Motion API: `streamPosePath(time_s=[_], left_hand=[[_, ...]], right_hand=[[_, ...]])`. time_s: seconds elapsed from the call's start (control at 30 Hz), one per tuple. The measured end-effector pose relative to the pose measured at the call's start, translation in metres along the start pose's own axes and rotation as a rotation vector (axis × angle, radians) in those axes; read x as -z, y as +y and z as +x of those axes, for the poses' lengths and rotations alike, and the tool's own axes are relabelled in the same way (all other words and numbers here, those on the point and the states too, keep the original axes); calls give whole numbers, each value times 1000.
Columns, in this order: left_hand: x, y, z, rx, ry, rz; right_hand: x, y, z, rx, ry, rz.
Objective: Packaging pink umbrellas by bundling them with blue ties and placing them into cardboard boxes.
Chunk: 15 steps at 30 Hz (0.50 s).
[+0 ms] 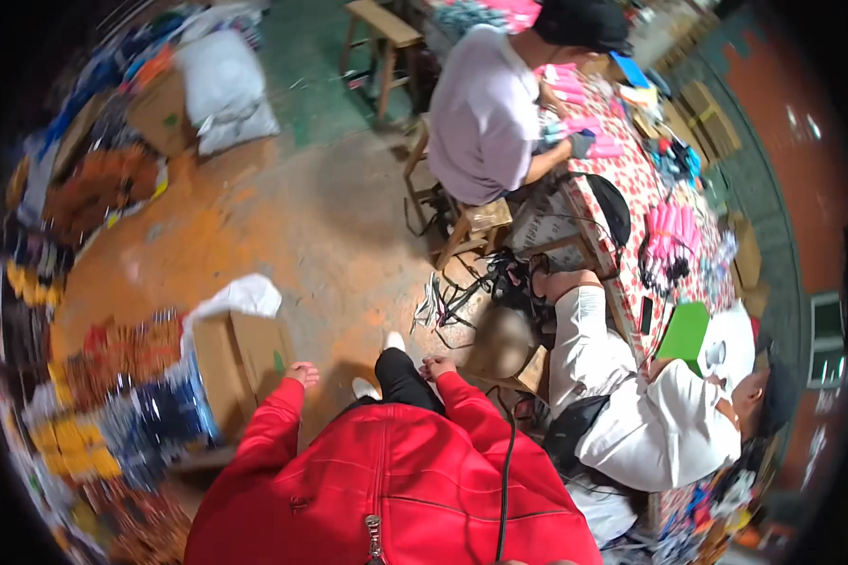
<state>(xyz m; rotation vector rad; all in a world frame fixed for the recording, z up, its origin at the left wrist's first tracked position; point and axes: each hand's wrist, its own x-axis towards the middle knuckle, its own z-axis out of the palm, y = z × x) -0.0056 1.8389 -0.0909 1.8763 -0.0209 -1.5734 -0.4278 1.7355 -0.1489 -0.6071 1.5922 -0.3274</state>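
My left hand [302, 374] hangs out from its red sleeve beside an opened cardboard box [226, 363]. Its fingers are loosely bent and apart, with nothing seen in them. Over by my dark-trousered leg, my right hand [436, 367] is held low, left of a wooden stool [532, 372]. Its fingers look loosely curled and slightly apart, and no object shows in it. Both hands are small in the picture, so finer detail is hard to make out. Neither one touches anything around it.
A seated person in white [660, 424] is close on my right; another in a pale shirt [485, 118] handles pink bundles at a patterned table [622, 122]. Straps and cords [457, 301] litter the floor. Packaged stacks [127, 377] and a white sack [221, 80] line the left.
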Motion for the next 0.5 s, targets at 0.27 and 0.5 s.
streamPosePath(time_s=[0.27,0.5], left_hand=[[-15,192,147,-32,-60,197],[-97,292,159,14,-262,510]], right_hand=[[-49,-156,27,100,79,-42],[-79,-251,85,2,193,373]])
